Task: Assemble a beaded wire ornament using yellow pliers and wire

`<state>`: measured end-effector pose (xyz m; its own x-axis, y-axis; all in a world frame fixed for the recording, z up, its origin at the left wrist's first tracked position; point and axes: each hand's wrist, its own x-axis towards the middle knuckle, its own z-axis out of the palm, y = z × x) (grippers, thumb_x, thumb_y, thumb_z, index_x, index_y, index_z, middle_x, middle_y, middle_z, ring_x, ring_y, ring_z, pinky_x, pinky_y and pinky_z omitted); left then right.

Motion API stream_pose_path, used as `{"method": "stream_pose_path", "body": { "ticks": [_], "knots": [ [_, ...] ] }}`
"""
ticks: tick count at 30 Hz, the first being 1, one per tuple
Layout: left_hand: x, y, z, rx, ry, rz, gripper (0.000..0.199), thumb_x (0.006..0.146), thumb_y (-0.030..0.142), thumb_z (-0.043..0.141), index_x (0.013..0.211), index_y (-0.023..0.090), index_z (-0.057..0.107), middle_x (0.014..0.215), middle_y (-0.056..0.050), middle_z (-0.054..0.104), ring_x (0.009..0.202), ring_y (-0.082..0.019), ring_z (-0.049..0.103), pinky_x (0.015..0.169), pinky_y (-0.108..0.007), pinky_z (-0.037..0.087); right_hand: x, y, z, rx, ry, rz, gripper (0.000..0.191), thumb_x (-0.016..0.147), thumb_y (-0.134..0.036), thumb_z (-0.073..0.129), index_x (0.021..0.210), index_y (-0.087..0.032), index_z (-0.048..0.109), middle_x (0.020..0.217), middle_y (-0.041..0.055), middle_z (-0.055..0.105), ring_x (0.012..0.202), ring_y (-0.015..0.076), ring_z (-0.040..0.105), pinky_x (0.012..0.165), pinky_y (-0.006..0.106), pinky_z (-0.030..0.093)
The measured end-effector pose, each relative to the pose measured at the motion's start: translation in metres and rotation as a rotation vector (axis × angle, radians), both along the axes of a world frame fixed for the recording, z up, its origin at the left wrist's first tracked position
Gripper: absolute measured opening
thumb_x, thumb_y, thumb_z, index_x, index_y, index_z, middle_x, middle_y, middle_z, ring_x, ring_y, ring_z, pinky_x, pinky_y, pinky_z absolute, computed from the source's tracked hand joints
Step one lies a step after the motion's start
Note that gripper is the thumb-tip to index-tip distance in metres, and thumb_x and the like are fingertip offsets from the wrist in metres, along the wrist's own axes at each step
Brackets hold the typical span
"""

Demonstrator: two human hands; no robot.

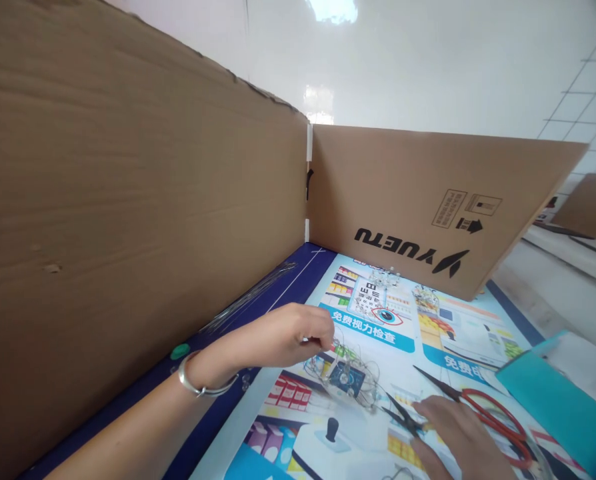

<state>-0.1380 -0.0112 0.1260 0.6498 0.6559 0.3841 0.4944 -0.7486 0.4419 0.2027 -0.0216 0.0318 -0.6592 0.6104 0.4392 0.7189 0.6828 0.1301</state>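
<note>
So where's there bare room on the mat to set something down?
Mat is free below the wire model, beside the left hand. It's crowded around the right hand, with black scissors, red scissors and the teal folder.

Place: craft workshop-style room | tiled wall point(583, 113) | cardboard screens point(128, 220) | printed poster mat point(458, 340) | red-handled scissors point(495, 413)

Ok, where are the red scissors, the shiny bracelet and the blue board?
Red-handled scissors point(503, 405): head view, on the red loop.
Silver bangle point(198, 389): head view, on the band.
Blue circuit board point(347, 380): head view, on its middle.
</note>
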Motion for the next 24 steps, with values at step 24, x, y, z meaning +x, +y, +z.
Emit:
{"method": "stream_pose_path", "body": {
  "ticks": [24],
  "knots": [
    [0.02, -0.003, -0.016, 0.049, 0.042, -0.027, 0.019, 0.076, 0.0, 0.046, 0.078, 0.016, 0.057, 0.079, -0.003, 0.059, 0.074, -0.013, 0.054, 0.068, -0.024, 0.045, -0.119, 0.005, 0.062, -0.981, 0.816, -0.048, 0.011, 0.078, -0.03, 0.05, 0.081, -0.02, 0.053, 0.072, -0.001, 0.055, 0.063, 0.0116, 0.049, 0.058, 0.024, 0.039]
  ]
}}
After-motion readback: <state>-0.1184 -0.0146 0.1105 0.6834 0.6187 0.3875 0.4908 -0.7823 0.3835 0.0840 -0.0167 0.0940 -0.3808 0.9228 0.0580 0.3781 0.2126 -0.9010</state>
